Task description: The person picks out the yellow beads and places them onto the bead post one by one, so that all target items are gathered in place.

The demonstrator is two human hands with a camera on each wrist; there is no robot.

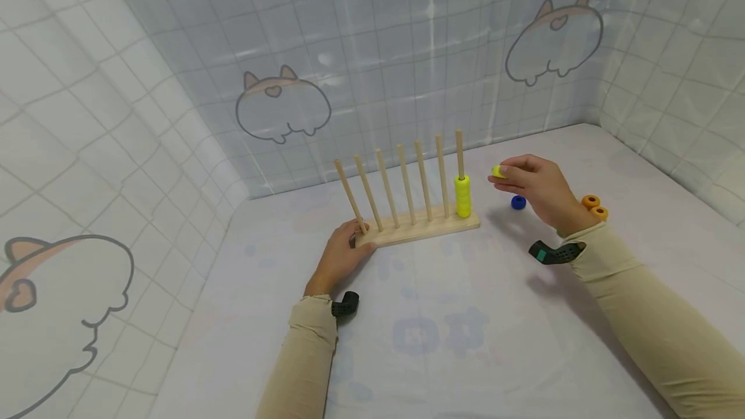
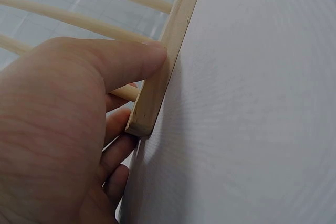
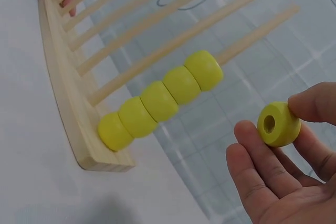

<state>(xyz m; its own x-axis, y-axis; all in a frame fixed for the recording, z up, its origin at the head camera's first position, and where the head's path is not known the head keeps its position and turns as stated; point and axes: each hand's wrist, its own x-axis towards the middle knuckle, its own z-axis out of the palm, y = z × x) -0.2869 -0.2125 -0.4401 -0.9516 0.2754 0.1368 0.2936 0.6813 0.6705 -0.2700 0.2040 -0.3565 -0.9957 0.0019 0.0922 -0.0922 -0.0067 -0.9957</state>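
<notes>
A wooden peg rack (image 1: 421,230) with a row of upright dowels stands on the table. Its rightmost dowel (image 1: 460,154) carries a stack of several yellow beads (image 3: 158,102), with bare wood above them. My left hand (image 1: 339,256) grips the rack's left end, thumb along the front edge and fingers behind, as the left wrist view shows. In my right hand (image 1: 538,189), thumb and fingers pinch one loose yellow bead (image 3: 279,124), held in the air right of the stack. Its hole faces the rack in the right wrist view.
A blue bead (image 1: 518,202) lies on the table below my right hand. Two orange beads (image 1: 590,202) sit further right, beside the right wrist. Behind the rack rises a tile-patterned curtain (image 1: 372,50), with more of it at both sides.
</notes>
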